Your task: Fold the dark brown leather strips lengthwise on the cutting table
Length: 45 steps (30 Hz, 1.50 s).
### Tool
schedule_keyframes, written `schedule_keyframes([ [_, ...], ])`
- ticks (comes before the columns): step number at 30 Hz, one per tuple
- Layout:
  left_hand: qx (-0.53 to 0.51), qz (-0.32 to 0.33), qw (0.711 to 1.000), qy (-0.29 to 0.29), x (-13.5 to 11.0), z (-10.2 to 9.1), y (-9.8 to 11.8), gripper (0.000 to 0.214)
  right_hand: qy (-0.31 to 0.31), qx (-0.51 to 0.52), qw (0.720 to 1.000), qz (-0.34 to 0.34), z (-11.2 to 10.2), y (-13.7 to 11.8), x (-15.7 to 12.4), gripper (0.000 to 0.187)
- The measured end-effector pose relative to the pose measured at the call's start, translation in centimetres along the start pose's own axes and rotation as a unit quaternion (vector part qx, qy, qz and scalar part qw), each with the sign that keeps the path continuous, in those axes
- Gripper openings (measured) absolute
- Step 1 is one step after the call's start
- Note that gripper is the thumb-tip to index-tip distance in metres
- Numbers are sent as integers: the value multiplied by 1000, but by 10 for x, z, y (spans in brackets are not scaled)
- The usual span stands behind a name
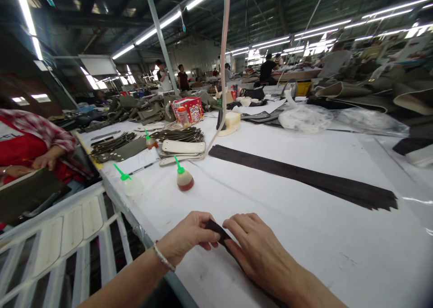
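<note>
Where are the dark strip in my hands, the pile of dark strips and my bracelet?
Dark strip [218, 229]: head view, on its surface near the far end.
Pile of dark strips [299, 173]: head view, middle of its top.
Bracelet [163, 257]: head view, middle of its band.

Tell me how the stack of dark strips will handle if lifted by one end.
The stack of dark strips will probably sag, being long and thin; its layers may slide apart, since the right end looks staggered.
</note>
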State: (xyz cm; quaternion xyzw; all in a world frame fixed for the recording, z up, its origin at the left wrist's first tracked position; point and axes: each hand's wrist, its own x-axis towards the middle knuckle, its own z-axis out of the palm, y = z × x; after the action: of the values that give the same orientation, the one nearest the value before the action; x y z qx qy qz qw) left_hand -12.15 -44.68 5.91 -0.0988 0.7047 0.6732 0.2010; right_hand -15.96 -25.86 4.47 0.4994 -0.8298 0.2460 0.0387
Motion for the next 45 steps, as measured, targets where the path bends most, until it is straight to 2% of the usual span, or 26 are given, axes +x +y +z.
schedule_keyframes([
  [7,-10,-16,1000,4,-1,0,-2,19,57,-96,993,-41,19,1,-2,14],
  [18,-37,-42,998,-18,-3,0,-7,15,108,-105,983,-102,27,0,-2,18],
  [26,-35,-62,997,-38,-3,-3,-7,18,127,-135,976,-112,29,1,-2,23],
  [30,5,-67,997,-25,-2,-4,-9,15,140,-111,981,-73,33,1,-1,20],
  [32,24,-69,997,-23,-1,-6,-10,14,124,-83,988,-33,31,1,-1,20],
  [35,33,-67,997,-23,1,-11,-12,16,44,45,997,51,21,0,-2,21],
  [38,28,-68,997,-25,5,-17,-17,21,-23,180,975,132,11,-3,-5,25],
  [42,36,-77,996,-38,14,-26,-22,29,-39,172,966,190,16,-4,-9,40],
  [45,59,-84,994,-49,20,-35,-21,35,-34,148,963,223,28,-3,-10,33],
])
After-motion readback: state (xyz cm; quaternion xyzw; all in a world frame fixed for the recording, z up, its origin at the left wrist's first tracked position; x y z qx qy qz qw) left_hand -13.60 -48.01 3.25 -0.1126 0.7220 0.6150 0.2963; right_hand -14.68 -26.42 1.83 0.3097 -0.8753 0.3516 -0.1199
